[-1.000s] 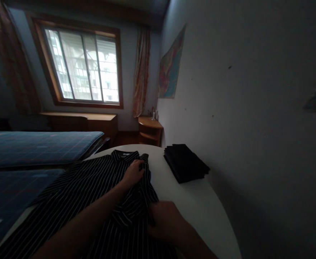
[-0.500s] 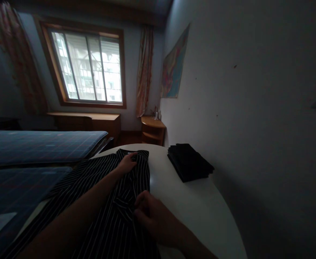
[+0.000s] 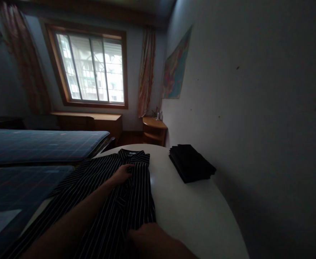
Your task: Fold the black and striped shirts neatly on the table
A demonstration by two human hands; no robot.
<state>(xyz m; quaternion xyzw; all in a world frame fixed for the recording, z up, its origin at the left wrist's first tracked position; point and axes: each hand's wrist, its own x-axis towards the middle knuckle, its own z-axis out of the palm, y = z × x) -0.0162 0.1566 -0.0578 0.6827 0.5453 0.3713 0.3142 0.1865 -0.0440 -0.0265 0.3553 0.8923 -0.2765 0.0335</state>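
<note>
Black striped shirt (image 3: 110, 216) runs beneath right hand (image 3: 148, 236), grip unclear

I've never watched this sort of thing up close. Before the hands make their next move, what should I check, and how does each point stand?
1. Shirt resting on the table: ok.
2. Left hand at the shirt: ok, it is just below the collar.
3. Right hand gripping cloth: cannot tell; its fingers are too dark and blurred.
4. Black stack apart from the shirt: ok, a strip of table lies between.
5. Whole shirt in view: not ok; arms cover part and the near end runs out of the picture.
</note>
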